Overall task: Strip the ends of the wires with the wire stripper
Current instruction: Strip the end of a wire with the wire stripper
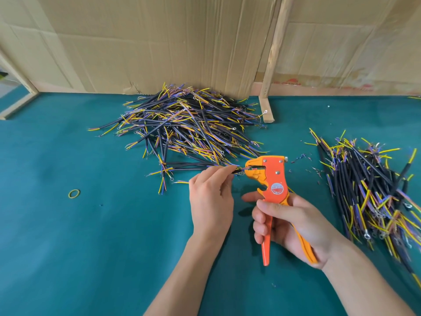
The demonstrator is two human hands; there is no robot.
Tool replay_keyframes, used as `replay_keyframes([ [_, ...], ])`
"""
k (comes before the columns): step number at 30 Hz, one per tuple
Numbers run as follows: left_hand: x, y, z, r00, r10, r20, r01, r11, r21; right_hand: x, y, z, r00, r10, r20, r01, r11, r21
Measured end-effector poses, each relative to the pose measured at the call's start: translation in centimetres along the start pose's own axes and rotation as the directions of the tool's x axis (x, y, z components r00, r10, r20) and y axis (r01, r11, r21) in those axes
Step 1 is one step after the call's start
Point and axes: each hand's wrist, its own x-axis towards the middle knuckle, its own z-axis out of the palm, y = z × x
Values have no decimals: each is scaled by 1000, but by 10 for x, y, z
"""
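Two wire heaps [189,128] on teal felt [68,224], cardboard wall [159,42] behind; both grips hold: wire [235,171], stripper [273,179].

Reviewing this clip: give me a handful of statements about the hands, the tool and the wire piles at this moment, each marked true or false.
1. The right hand grips the handles of the orange wire stripper. True.
2. The left hand lies flat on the green mat. False: it pinches a wire whose end sits in the stripper's head.
3. There are two piles of wires, a big pile behind the hands and a side pile to the right. True.
4. A yellow rubber band lies on top of the big pile. False: it lies alone on the mat, to the left.
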Motion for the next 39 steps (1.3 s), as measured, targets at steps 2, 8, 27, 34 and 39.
replay_keyframes([
  [2, 0, 0, 0, 1000, 2, 7, -2, 1000, 6, 0, 0, 0, 1000, 5, 1, -5, 1000, 1],
  [8, 0, 0, 0, 1000, 7, 3, -7, 1000, 17, 0, 0, 1, 1000, 14, -10, -14, 1000, 0],
  [27, -1, -1, 0, 999, 7, -39, -6, 1000, 17, -1, -2, 2, 992, -60, -115, 81, 978, 191],
  [34, 0, 0, 0, 999, -9, -40, 10, 1000, 27, -5, -5, -8, 994, -55, -93, 79, 956, 282],
  [39, -1, 2, -1, 999, 13, -32, -13, 1000, 28, -6, 1, 4, 1000, 29, 7, -29, 989, 143],
])
